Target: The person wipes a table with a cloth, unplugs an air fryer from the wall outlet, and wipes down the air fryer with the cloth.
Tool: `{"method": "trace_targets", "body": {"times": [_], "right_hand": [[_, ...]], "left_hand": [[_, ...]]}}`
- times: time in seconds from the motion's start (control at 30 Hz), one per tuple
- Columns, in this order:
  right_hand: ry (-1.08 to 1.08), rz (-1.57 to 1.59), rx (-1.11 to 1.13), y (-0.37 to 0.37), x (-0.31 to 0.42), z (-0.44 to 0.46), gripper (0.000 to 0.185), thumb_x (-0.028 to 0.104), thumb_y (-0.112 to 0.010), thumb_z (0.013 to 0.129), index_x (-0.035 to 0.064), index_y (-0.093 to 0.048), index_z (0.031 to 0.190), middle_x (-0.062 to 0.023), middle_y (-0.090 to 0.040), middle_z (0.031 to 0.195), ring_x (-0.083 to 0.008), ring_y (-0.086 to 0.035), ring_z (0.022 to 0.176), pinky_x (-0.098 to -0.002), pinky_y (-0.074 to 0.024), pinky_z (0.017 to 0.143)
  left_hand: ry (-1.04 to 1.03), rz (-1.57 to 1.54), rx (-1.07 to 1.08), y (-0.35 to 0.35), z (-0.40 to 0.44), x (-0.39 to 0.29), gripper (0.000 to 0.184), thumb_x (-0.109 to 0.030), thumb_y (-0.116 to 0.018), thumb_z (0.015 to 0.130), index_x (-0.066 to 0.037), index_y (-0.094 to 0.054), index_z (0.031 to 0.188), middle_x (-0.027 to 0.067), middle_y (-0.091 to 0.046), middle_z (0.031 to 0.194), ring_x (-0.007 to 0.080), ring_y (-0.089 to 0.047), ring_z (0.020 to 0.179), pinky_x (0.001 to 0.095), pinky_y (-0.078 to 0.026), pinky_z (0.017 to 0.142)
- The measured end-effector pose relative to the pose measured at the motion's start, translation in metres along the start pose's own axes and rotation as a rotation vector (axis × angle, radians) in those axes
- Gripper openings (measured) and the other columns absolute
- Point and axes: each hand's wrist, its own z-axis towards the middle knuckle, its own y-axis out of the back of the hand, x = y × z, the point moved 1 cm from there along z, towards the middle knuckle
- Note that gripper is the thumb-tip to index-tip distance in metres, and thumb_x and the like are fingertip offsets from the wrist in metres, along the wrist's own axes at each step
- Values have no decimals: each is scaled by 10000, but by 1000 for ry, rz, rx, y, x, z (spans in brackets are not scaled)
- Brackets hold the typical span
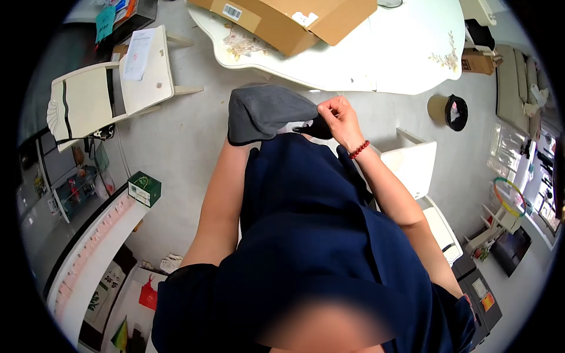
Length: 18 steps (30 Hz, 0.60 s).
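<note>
Grey black-edged cloth (256, 109), red bracelet (359, 150), navy clothing (300, 194), white floral-patterned table (406, 47)

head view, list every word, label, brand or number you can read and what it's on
No text reads clearly.
Barcode label on cardboard box: too small.
Paper on chair: too small.
Green box: too small.
White sheet, lower left: dark characters, blurred.
Orange label, lower right: blurred.

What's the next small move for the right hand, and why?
Probably ease the pinched edge of the soft, dark-grey fabric piece gently outward: the right hand already grips it there, the cloth is folded, and the left hand is hidden by it.
</note>
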Motion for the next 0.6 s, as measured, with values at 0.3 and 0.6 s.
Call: {"method": "trace_targets", "body": {"times": [0.3, 0.6], "right_hand": [[-170, 234, 121, -17, -3, -2, 297, 255, -592, 958, 47, -593, 1169, -36, -605, 995, -112, -580, 777, -255, -484, 688], [-245, 288, 92, -3, 4, 1, 246, 209, -605, 940, 47, -617, 1125, -19, -623, 910, -92, -562, 726, -244, -478, 659]], "left_hand": [[1023, -1602, -190, -25, 5, 67, 146, -317, -510, 958, -218, -505, 850, -43, -456, 647, 86, -406, 440, 211, -299, 350], [903, -1554, -700, -69, 16, 85, 443, -439, -321, 968, -134, -583, 1155, 30, -596, 877, 177, -589, 777, 350, -514, 755]]}}
